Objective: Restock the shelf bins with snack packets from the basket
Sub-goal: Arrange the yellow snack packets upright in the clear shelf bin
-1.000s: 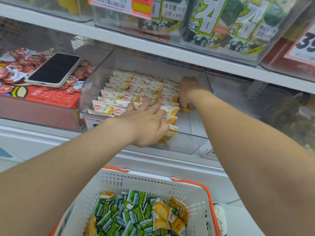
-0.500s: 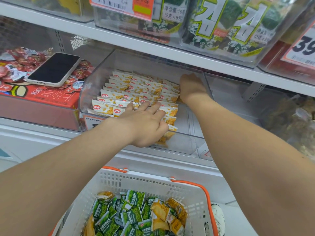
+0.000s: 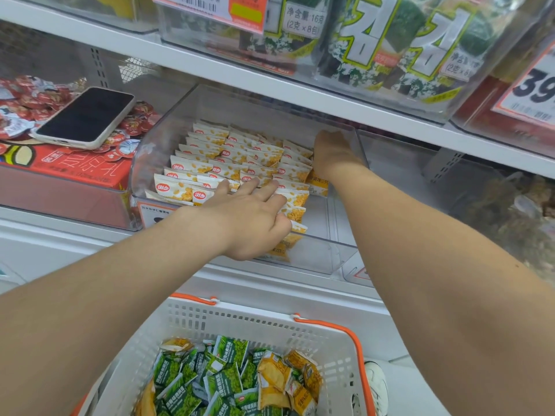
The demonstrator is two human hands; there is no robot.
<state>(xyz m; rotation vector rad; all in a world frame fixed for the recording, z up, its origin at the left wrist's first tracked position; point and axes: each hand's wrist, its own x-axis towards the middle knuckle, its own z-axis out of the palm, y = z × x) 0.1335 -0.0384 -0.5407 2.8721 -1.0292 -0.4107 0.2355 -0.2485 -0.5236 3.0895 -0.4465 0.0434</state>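
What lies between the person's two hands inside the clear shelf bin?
In the head view, rows of white-and-yellow snack packets fill the stretch between the left hand and the right hand in the clear bin.

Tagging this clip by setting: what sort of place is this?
Most likely a shop aisle: a price tag hangs above, a clear shelf bin holds rows of snack packets, and a basket of more packets sits below.

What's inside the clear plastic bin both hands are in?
Rows of white-and-yellow snack packets fill most of the clear plastic bin. The left hand and right hand cover some; anything beneath is hidden.
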